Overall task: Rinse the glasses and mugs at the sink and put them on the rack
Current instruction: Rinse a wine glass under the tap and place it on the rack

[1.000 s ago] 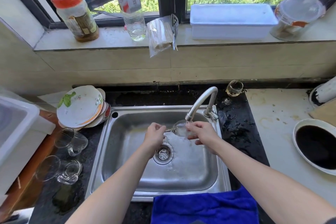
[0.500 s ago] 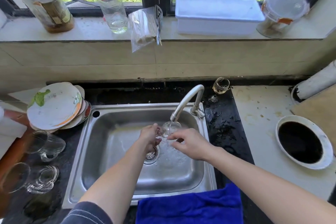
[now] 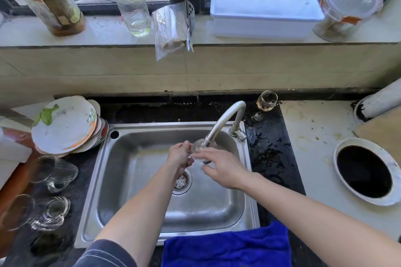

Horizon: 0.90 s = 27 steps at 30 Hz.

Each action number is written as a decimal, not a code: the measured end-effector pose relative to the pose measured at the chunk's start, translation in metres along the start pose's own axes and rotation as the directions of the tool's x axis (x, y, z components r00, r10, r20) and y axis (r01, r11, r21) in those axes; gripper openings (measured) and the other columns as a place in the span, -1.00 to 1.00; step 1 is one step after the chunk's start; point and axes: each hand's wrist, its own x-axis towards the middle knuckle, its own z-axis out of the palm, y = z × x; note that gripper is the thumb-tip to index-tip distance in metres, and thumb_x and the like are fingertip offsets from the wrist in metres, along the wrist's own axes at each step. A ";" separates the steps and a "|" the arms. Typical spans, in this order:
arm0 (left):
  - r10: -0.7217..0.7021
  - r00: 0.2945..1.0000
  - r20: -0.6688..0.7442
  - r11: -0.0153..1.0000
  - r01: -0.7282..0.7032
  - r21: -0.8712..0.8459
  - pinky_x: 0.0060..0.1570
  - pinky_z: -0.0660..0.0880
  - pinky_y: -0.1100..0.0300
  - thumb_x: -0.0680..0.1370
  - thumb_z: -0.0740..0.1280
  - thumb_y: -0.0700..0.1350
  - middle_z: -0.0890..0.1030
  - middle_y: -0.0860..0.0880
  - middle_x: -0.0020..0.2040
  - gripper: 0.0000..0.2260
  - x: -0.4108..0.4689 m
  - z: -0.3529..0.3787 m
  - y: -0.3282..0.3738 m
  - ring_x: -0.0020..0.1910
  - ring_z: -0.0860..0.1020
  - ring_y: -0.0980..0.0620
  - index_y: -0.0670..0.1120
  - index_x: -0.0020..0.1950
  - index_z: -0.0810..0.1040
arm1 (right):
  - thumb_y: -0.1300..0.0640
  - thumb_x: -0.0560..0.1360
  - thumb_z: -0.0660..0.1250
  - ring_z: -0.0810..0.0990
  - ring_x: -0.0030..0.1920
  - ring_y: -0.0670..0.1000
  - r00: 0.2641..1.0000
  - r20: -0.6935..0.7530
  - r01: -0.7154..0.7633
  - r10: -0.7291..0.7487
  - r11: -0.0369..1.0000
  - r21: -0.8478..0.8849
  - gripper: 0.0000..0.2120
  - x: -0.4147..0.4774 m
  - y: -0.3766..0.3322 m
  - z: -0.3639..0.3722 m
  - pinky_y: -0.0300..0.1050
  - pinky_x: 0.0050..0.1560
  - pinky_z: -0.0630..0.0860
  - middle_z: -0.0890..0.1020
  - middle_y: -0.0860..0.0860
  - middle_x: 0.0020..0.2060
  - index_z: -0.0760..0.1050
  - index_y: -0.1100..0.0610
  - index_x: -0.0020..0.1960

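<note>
The left grip (image 3: 179,156) pinches the small glass (image 3: 199,147), apparently by its stem, bowl lying rightward under the tap (image 3: 225,118); the right grip (image 3: 221,169), fingers loose, touches it

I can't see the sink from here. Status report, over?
Left hand grips small glass under faucet. Right hand open, fingers at it. Nothing in the way.

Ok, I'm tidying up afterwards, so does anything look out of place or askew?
A plastic bag of sticks hangs half over the windowsill edge, so it could slip off. Two glass mugs lie on their sides on the counter left of the sink.
</note>
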 end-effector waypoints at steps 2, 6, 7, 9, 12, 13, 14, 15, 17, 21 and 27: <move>0.019 1.000 -0.008 0.999 -0.019 0.028 -0.65 0.20 0.36 0.65 0.18 -0.12 0.52 -0.14 -0.28 -0.75 0.003 -0.005 0.000 -0.57 0.33 0.04 -0.19 -0.15 0.52 | 0.05 0.52 0.24 0.56 0.20 -0.03 0.999 0.020 -0.040 0.041 0.999 -0.029 -0.65 0.000 0.009 -0.004 -0.01 0.25 0.46 0.56 -0.17 0.27 0.53 -0.14 0.28; 0.033 0.999 -0.028 0.999 -0.033 0.007 -0.62 0.20 0.35 0.66 0.15 -0.13 0.49 -0.14 -0.26 -0.76 -0.002 0.002 -0.002 -0.55 0.32 0.03 -0.18 -0.13 0.49 | 0.09 0.53 0.25 0.60 0.09 0.01 0.994 -0.039 -0.100 0.100 0.995 0.001 -0.60 0.004 0.003 -0.006 -0.01 0.14 0.51 0.57 -0.12 0.24 0.46 -0.15 0.34; 0.035 0.999 -0.032 0.999 -0.035 -0.014 -0.61 0.21 0.34 0.66 0.15 -0.13 0.48 -0.13 -0.27 -0.76 -0.004 0.004 -0.001 -0.53 0.32 0.03 -0.17 -0.16 0.48 | 0.11 0.52 0.27 0.62 -0.01 -0.03 0.995 -0.036 -0.094 0.098 0.992 0.088 -0.59 0.002 -0.004 -0.002 -0.02 0.11 0.52 0.58 -0.11 0.22 0.47 -0.13 0.34; 0.053 0.997 -0.047 0.998 -0.054 -0.027 -0.60 0.21 0.33 0.66 0.15 -0.13 0.47 -0.12 -0.29 -0.76 -0.004 0.002 0.001 -0.52 0.31 0.03 -0.15 -0.17 0.48 | 0.16 0.49 0.31 0.60 -0.26 -0.15 0.994 -0.008 -0.107 0.113 0.959 0.261 -0.62 -0.003 -0.004 0.005 -0.12 -0.06 0.54 0.65 -0.08 0.13 0.54 -0.08 0.28; 0.086 0.995 -0.053 0.996 -0.086 -0.003 -0.61 0.23 0.34 0.66 0.14 -0.13 0.49 -0.11 -0.26 -0.79 -0.003 -0.002 0.000 -0.51 0.32 0.03 -0.18 -0.07 0.50 | 0.25 0.49 0.29 0.67 -0.17 -0.13 0.974 0.058 -0.220 0.219 0.858 0.465 -0.67 -0.003 0.004 -0.002 -0.20 -0.25 0.50 0.63 -0.03 0.15 0.56 0.04 0.23; 0.093 0.994 -0.053 0.996 -0.094 0.002 -0.60 0.24 0.33 0.66 0.14 -0.14 0.49 -0.10 -0.25 -0.80 -0.004 0.000 -0.001 -0.51 0.32 0.03 -0.19 -0.05 0.50 | 0.28 0.50 0.27 0.69 -0.12 -0.09 0.966 0.069 -0.247 0.250 0.807 0.536 -0.66 -0.001 0.001 -0.003 -0.20 -0.28 0.51 0.60 -0.02 0.15 0.54 0.07 0.24; 0.100 0.994 -0.053 0.995 -0.100 0.001 -0.59 0.24 0.32 0.66 0.14 -0.14 0.49 -0.10 -0.25 -0.80 -0.005 0.002 -0.002 -0.51 0.32 0.03 -0.18 -0.05 0.50 | 0.30 0.50 0.26 0.69 -0.09 -0.07 0.960 0.084 -0.261 0.266 0.755 0.601 -0.64 0.000 -0.005 -0.004 -0.19 -0.28 0.52 0.57 -0.03 0.16 0.51 0.09 0.27; 0.102 0.993 -0.055 0.995 -0.103 -0.006 -0.58 0.24 0.31 0.66 0.14 -0.14 0.49 -0.10 -0.25 -0.80 -0.006 0.003 -0.002 -0.52 0.32 0.03 -0.17 -0.06 0.49 | 0.33 0.51 0.24 0.69 -0.05 -0.05 0.957 0.111 -0.273 0.267 0.705 0.655 -0.60 -0.001 -0.011 -0.003 -0.19 -0.27 0.52 0.54 -0.07 0.19 0.46 0.09 0.31; 0.106 0.992 -0.071 0.994 -0.107 -0.014 -0.57 0.25 0.30 0.66 0.14 -0.14 0.50 -0.09 -0.25 -0.80 -0.007 0.000 -0.001 -0.51 0.33 0.03 -0.17 -0.04 0.50 | 0.37 0.52 0.18 0.70 0.00 0.01 0.956 0.184 -0.289 0.230 0.610 0.738 -0.55 -0.005 -0.016 -0.003 -0.21 -0.29 0.50 0.50 -0.12 0.26 0.40 0.10 0.38; 0.137 0.988 -0.065 0.991 -0.137 0.012 -0.54 0.27 0.28 0.65 0.15 -0.16 0.53 -0.09 -0.21 -0.83 -0.007 -0.008 -0.005 -0.48 0.36 0.03 -0.14 -0.04 0.49 | 0.35 0.57 0.13 0.71 -0.03 0.14 0.931 0.233 -0.344 0.283 0.459 0.819 -0.69 -0.006 -0.013 -0.010 -0.22 -0.38 0.46 0.58 -0.01 0.14 0.49 0.12 0.21; 0.149 0.988 -0.051 0.989 -0.148 0.009 -0.50 0.28 0.25 0.64 0.17 -0.18 0.55 -0.09 -0.20 -0.89 -0.005 -0.017 -0.008 -0.46 0.36 0.03 -0.17 0.04 0.47 | 0.39 0.55 0.07 0.69 0.01 0.14 0.911 0.352 -0.401 0.212 0.272 0.875 -0.61 -0.009 -0.010 -0.016 -0.23 -0.39 0.51 0.59 0.02 0.22 0.46 0.16 0.30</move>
